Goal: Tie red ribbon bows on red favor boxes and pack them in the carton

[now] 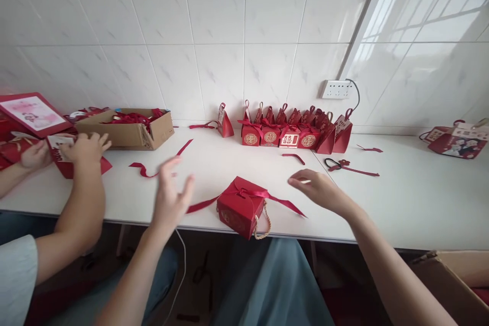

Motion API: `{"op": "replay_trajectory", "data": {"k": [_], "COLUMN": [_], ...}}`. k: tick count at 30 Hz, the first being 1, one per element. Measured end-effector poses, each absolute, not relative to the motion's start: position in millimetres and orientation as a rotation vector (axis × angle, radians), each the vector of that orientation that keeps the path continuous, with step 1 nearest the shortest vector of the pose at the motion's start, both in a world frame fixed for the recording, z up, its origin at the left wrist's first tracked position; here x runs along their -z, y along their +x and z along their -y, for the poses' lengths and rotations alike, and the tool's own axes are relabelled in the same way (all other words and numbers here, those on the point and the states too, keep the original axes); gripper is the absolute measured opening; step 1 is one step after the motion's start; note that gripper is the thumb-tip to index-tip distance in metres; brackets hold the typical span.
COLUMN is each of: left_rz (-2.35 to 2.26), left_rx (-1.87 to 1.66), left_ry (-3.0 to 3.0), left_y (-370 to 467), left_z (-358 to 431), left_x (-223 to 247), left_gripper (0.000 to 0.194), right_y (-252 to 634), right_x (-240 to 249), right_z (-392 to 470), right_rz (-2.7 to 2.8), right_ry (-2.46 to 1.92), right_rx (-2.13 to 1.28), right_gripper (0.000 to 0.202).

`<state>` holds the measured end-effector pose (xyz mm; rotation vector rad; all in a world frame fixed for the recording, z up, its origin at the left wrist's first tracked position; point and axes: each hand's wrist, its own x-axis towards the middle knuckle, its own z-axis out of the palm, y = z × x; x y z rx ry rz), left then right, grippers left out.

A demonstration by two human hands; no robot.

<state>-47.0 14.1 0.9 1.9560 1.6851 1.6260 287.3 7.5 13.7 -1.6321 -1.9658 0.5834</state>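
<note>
A red gift box (239, 204) with gold patterns sits at the table's front edge. A red ribbon (260, 192) is tied loosely over its top, both tails spread out sideways. A twisted cord handle (269, 221) hangs at the box's right side. My left hand (170, 196) is raised to the left of the box, fingers spread, with nothing in it. To the right of the box and apart from it, my right hand (317, 188) hovers with its fingers loosely bent and slightly apart, also holding nothing.
Small red boxes (282, 132) stand in a row by the wall. A cardboard box (153, 135) of ribbons is at left, where a co-worker's hands (86, 147) handle a red box. Loose ribbon (145, 169) lies on the table (401, 204). An open carton (439, 275) stands lower right.
</note>
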Motion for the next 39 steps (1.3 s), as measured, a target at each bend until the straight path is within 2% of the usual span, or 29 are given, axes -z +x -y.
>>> {"op": "replay_trajectory", "data": {"k": [3, 5, 10, 15, 20, 22, 26, 31, 35, 39], "left_rz": [-1.454, -1.437, -1.488, -1.495, -1.492, -1.514, -1.504, -1.279, -1.296, -1.311], "left_rx": [-0.830, -0.640, -0.630, -0.579, -0.875, -0.965, -0.872, -0.810, -0.678, -0.806], "left_ry": [2.195, 2.176, 2.150, 2.411, 2.633, 2.521, 2.110, 1.842, 1.762, 1.855], "left_y": [-18, -7, -12, -13, -2, -3, -13, -25, -23, -13], "left_z": [-1, 3, -5, -18, -14, -7, 8, 13, 5, -14], "left_x": [-4, -5, -7, -10, -5, -3, -4, -7, -10, -17], "left_gripper": [0.030, 0.030, 0.025, 0.012, 0.009, 0.008, 0.016, 0.025, 0.032, 0.025], "right_y": [250, 232, 222, 221, 217, 218, 227, 238, 230, 214], "right_x": [-10, -10, -11, -7, -1, 0, 0, 1, -4, -27], "right_z": [-9, -9, 3, 10, 9, 9, 10, 2, 2, 12], "right_rz": [2.150, 2.194, 2.074, 2.015, 1.909, 1.884, 1.940, 2.006, 1.926, 2.064], "right_ry": [-1.385, -1.371, -1.495, -1.547, -1.333, -1.288, -1.324, -1.337, -1.221, -1.067], "right_rx": [-0.717, -0.738, -0.976, -0.913, -1.344, -1.400, -1.337, -1.321, -1.408, -1.417], "right_gripper": [0.036, 0.036, 0.036, 0.035, 0.044, 0.044, 0.045, 0.045, 0.045, 0.035]}}
